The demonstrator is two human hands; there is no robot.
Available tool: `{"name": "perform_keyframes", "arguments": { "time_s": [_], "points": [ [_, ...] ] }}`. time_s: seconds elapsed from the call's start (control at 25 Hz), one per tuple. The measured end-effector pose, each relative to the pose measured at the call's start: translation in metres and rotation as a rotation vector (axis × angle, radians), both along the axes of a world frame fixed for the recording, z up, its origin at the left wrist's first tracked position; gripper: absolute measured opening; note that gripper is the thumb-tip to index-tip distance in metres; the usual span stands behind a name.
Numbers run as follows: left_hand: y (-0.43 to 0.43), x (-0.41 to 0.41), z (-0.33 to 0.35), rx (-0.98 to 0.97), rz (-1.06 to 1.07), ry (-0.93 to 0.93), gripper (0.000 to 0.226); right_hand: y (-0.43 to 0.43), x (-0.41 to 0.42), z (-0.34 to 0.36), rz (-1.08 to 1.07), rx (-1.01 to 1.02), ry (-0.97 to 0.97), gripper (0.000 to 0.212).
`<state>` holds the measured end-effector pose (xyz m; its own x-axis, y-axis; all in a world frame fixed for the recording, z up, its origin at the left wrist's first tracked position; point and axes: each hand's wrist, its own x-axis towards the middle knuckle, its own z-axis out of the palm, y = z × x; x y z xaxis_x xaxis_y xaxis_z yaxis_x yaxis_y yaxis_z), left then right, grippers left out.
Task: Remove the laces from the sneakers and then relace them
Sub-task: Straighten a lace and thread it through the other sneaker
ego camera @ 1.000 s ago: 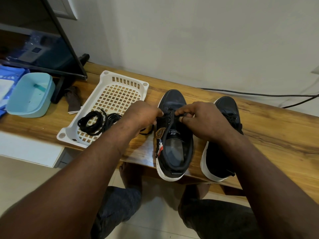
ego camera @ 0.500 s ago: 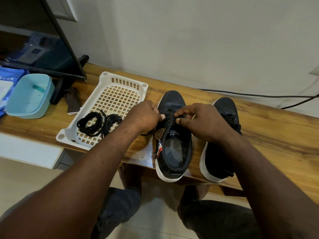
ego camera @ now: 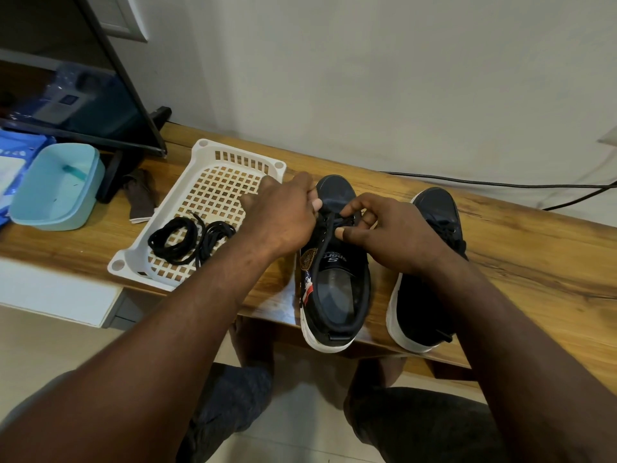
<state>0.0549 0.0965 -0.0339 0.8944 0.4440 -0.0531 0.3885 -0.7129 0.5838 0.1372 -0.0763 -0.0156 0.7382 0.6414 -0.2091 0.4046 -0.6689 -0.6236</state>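
Presently, two dark sneakers with white soles stand side by side on the wooden bench (ego camera: 521, 262), toes toward the wall, heels at the near edge. Both hands work at the lacing area of the left sneaker (ego camera: 335, 279). The left hand (ego camera: 283, 218) is curled closed at the shoe's left side near the toe, fingers bunched against the upper; what it pinches is hidden by the hand itself. The right hand (ego camera: 390, 235) is closed in a pinch, thumb and fingers meeting over the black lace (ego camera: 329, 228), which runs down the tongue from the eyelets. The right sneaker (ego camera: 430, 295) sits just beside, partly covered by the right forearm, its lacing still in place. To the left, a white perforated basket (ego camera: 230, 162) rests on the bench, holding a loose coil of black laces (ego camera: 187, 237). Further left stand a pale blue container (ego camera: 56, 187) and a dark folded cloth (ego camera: 140, 198).
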Motion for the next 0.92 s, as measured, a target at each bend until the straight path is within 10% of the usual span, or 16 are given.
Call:
{"name": "perform_keyframes", "arguments": {
  "time_s": [0.28, 0.52, 0.92],
  "points": [
    [0.003, 0.000, 0.028, -0.485, -0.081, -0.380, 0.013, 0.005, 0.004, -0.007, -0.170, 0.220, 0.065, 0.026],
    [-0.008, 0.007, 0.042, -0.471, -0.180, -0.476, 0.029, 0.017, -0.007, 0.004, -0.123, 0.512, 0.183, 0.009],
    [0.010, 0.007, 0.032, -0.007, 0.244, -0.216, 0.020, -0.003, 0.006, 0.015, -0.444, 0.861, 0.423, 0.010]
  ]
}}
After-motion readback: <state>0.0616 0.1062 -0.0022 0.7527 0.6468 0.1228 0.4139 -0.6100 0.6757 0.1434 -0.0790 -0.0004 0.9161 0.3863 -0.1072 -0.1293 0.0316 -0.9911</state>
